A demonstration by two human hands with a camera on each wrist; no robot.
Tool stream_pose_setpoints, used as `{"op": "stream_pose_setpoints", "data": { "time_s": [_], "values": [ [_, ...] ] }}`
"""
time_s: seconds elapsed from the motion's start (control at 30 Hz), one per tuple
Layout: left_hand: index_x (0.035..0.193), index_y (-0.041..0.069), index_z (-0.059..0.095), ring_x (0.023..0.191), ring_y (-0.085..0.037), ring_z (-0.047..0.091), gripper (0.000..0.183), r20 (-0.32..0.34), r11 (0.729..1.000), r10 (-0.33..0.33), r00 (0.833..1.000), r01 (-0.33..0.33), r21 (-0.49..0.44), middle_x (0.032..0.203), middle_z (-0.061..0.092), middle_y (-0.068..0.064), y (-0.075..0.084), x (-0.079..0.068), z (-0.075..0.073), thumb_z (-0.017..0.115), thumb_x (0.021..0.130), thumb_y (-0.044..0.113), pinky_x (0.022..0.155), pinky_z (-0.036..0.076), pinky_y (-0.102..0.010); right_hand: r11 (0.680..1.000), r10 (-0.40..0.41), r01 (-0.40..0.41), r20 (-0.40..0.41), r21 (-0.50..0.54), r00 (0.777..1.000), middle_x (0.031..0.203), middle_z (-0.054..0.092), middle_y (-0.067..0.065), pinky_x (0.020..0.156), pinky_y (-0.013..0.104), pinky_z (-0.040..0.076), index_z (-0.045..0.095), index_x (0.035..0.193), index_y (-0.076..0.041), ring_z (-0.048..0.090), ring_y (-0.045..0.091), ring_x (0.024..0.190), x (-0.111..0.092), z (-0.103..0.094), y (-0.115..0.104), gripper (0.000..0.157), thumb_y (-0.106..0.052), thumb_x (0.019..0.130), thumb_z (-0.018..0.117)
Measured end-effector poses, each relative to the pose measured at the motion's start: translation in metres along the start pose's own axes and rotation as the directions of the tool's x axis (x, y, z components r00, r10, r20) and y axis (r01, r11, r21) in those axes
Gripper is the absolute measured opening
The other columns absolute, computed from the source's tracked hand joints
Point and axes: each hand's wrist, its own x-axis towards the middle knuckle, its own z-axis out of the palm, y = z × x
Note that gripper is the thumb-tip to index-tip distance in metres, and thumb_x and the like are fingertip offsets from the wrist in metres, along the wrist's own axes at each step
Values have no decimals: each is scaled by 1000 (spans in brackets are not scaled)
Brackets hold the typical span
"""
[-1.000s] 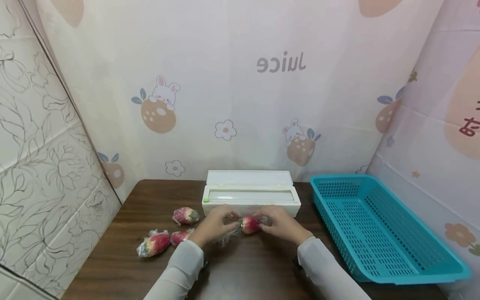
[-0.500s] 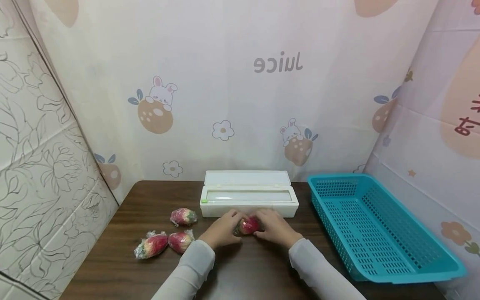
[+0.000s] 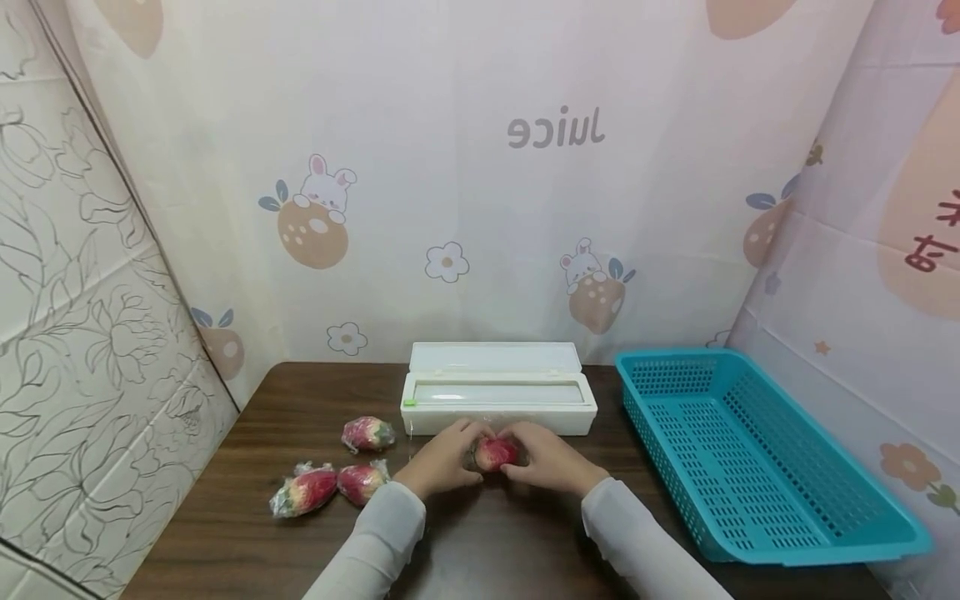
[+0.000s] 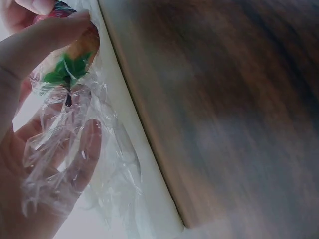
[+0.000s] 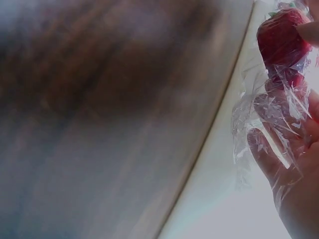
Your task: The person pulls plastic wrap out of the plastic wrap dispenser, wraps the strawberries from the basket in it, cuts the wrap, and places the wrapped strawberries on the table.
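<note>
Between both hands, in front of the white box, is a red strawberry [image 3: 495, 455] with a green leafy top and a dark stem. Clear cling film [image 4: 117, 144] surrounds it, its loose end trailing over the left fingers. My left hand [image 3: 442, 460] holds the strawberry at its leafy end, the thumb across it in the left wrist view. From the other side my right hand [image 3: 551, 460] grips the red tip, with crumpled film [image 5: 269, 107] lying over its fingers in the right wrist view.
A white cling film dispenser [image 3: 498, 421] with its lid raised stands just behind the hands. Three film-wrapped strawberries [image 3: 307, 490] lie on the brown table [image 3: 480, 550] at left. At right stands a blue-green plastic basket [image 3: 678, 492]. A printed curtain [image 3: 480, 192] hangs behind.
Both hands have closed in around the strawberry, covering more of it and of the film. The loose film that stuck out by the left hand is now mostly hidden in the head view.
</note>
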Motion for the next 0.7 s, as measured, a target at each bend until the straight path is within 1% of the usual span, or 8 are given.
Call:
{"op": "stream_pose_setpoints", "data": {
  "time_s": [0.13, 0.23, 0.3, 0.37, 0.47, 0.57, 0.63, 0.7],
  "values": [
    [126, 18, 59, 119, -16, 56, 57, -39, 999, 36, 999, -35, 7, 125, 58, 0, 0, 1, -1, 89, 77, 17, 98, 49, -36, 999, -8, 9, -11, 33, 1000, 109, 62, -9, 82, 30, 53, 62, 123, -16, 57, 6, 92, -1, -6, -2, 39, -32, 90, 74],
    [129, 19, 59, 119, -15, 58, 58, -62, 998, 44, 997, -42, 37, 127, 61, 2, -1, 2, -2, 88, 79, 20, 99, 49, -35, 995, 5, -4, -13, 99, 1000, 106, 64, -11, 81, 29, 54, 61, 122, -18, 59, 7, 91, -1, -11, -4, 35, -36, 94, 71],
    [133, 21, 57, 117, -15, 60, 62, -80, 997, 47, 996, -41, 65, 129, 63, 3, 0, 3, -3, 87, 79, 24, 98, 50, -36, 986, 28, -25, -16, 164, 999, 104, 65, -10, 80, 31, 54, 61, 121, -19, 60, 8, 91, -1, -16, -7, 31, -38, 97, 66],
    [137, 25, 54, 114, -15, 62, 67, -88, 996, 37, 995, -30, 82, 128, 65, 3, 1, 4, -6, 87, 80, 28, 96, 51, -38, 971, 69, -64, -13, 232, 998, 98, 66, -8, 78, 32, 54, 60, 121, -20, 61, 11, 87, -1, -22, -10, 27, -39, 101, 60],
    [139, 29, 50, 107, -16, 66, 68, -88, 996, 11, 996, -3, 90, 121, 69, 2, 4, 5, -10, 85, 82, 36, 91, 54, -39, 943, 136, -129, -1, 306, 991, 94, 64, -6, 75, 35, 52, 59, 119, -21, 60, 14, 84, 0, -30, -13, 25, -40, 105, 51],
    [136, 33, 49, 103, -14, 66, 62, -77, 997, -36, 996, 41, 70, 117, 69, 3, 8, 6, -15, 81, 84, 44, 90, 54, -40, 932, 175, -169, 10, 320, 985, 96, 65, -7, 77, 35, 50, 61, 118, -23, 59, 15, 84, 1, -35, -15, 27, -43, 106, 46],
    [134, 33, 49, 102, -14, 66, 59, -77, 997, -51, 996, 55, 55, 114, 69, 4, 9, 6, -18, 78, 85, 49, 89, 54, -40, 938, 177, -168, -4, 304, 984, 97, 66, -9, 79, 35, 50, 63, 117, -23, 59, 14, 84, 1, -37, -15, 29, -44, 107, 45],
    [131, 33, 50, 100, -12, 65, 58, -70, 998, -61, 996, 63, 20, 113, 68, 6, 10, 5, -21, 76, 85, 54, 89, 54, -40, 945, 175, -162, -21, 286, 984, 95, 67, -10, 78, 34, 51, 65, 115, -24, 60, 13, 82, 0, -39, -15, 30, -44, 106, 45]
  ]
}}
